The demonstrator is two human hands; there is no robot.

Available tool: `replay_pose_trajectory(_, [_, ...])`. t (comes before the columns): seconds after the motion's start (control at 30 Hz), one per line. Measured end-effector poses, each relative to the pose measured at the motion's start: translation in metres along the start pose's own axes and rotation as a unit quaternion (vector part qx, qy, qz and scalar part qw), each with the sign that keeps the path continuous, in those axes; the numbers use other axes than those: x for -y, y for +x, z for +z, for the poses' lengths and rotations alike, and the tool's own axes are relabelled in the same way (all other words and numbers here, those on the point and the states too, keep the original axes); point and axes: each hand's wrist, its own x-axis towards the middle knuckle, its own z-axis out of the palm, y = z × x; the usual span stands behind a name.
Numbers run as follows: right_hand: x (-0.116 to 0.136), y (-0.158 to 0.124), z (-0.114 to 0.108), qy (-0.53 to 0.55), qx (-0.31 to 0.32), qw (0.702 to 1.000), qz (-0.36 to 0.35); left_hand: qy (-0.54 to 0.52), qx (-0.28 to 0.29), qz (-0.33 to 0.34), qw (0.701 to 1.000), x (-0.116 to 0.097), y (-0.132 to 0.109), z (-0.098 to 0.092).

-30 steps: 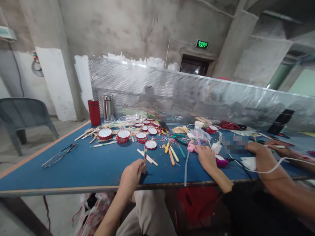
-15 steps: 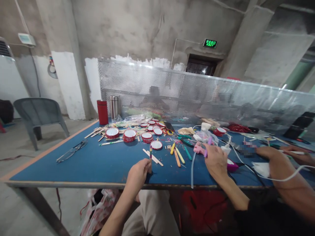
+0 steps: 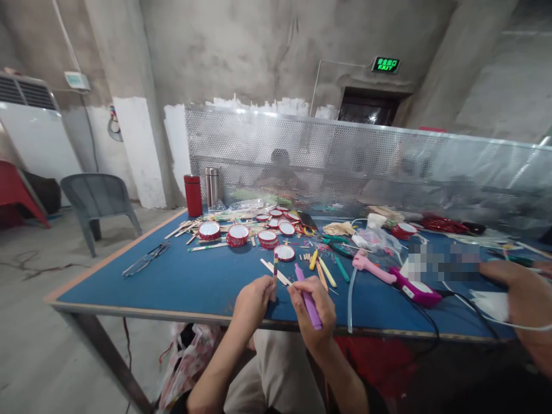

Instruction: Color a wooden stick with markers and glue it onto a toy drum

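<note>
A wooden craft stick (image 3: 275,268) with coloured bands near its top stands upright in my left hand (image 3: 251,305), pinched between thumb and fingers just above the table's front edge. My right hand (image 3: 314,313) is closed around a thick purple crayon (image 3: 309,300), its narrow end pointing up and away from me. The two hands are close together but apart. Bare craft sticks (image 3: 280,274) lie just beyond them. Yellow crayons (image 3: 313,259) and a teal crayon (image 3: 342,268) rest to the right. A small red-rimmed drum (image 3: 284,253) lies behind the held stick.
More small drums (image 3: 238,234) and loose sticks cover the back of the blue table (image 3: 185,282). Glasses (image 3: 145,260) lie at left near a red flask (image 3: 192,195). At right are a pink glue gun (image 3: 373,268), a magenta box (image 3: 416,289), cables and a co-worker's arm (image 3: 526,299).
My right hand has moved left with the purple crayon, from beside the pink glue gun to near my left hand. My left hand still holds the craft stick. The view has shifted slightly.
</note>
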Motion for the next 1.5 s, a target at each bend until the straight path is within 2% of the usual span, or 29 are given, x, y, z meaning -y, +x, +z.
replay_pose_trajectory(0.07, [-0.002, -0.003, 0.013, 0.069, -0.039, 0.99, 0.12, 0.002, -0.001, 0.004, 1.0, 0.001, 0.0, 0.001])
replay_pose_trajectory(0.13, [-0.003, -0.005, 0.02, 0.15, -0.066, 0.957, 0.238, 0.003, 0.003, 0.004, 1.0, 0.001, 0.001, 0.001])
replay_pose_trajectory(0.2, [-0.004, -0.008, 0.022, 0.217, -0.085, 0.922, 0.31, 0.004, 0.008, 0.002, 1.0, 0.002, 0.001, 0.001])
replay_pose_trajectory(0.23, [-0.003, -0.01, 0.021, 0.235, -0.093, 0.912, 0.324, 0.005, 0.011, 0.001, 1.0, 0.002, 0.001, 0.001])
replay_pose_trajectory(0.3, [-0.002, -0.013, 0.019, 0.233, -0.093, 0.913, 0.321, 0.011, 0.014, -0.001, 1.0, 0.002, 0.001, 0.001])
replay_pose_trajectory(0.47, [0.002, -0.016, 0.017, 0.17, -0.012, 0.943, 0.285, 0.028, 0.013, -0.009, 0.999, 0.001, 0.0, 0.0])
replay_pose_trajectory(0.67, [-0.002, -0.021, 0.02, 0.102, 0.016, 0.968, 0.227, 0.035, 0.009, -0.009, 0.999, 0.001, 0.0, 0.001])
replay_pose_trajectory(0.87, [-0.005, -0.024, 0.021, 0.072, 0.046, 0.977, 0.193, 0.054, 0.008, -0.015, 0.998, 0.003, 0.0, 0.002])
replay_pose_trajectory(1.27, [-0.005, -0.023, 0.022, 0.051, 0.052, 0.984, 0.165, 0.042, 0.009, -0.022, 0.999, 0.001, 0.0, 0.001])
replay_pose_trajectory(1.37, [-0.005, -0.025, 0.023, 0.048, 0.043, 0.983, 0.174, 0.045, 0.011, -0.023, 0.999, 0.001, 0.001, 0.001])
replay_pose_trajectory(1.5, [-0.004, -0.028, 0.023, 0.033, 0.001, 0.982, 0.184, 0.049, 0.014, -0.025, 0.998, 0.0, 0.001, 0.001])
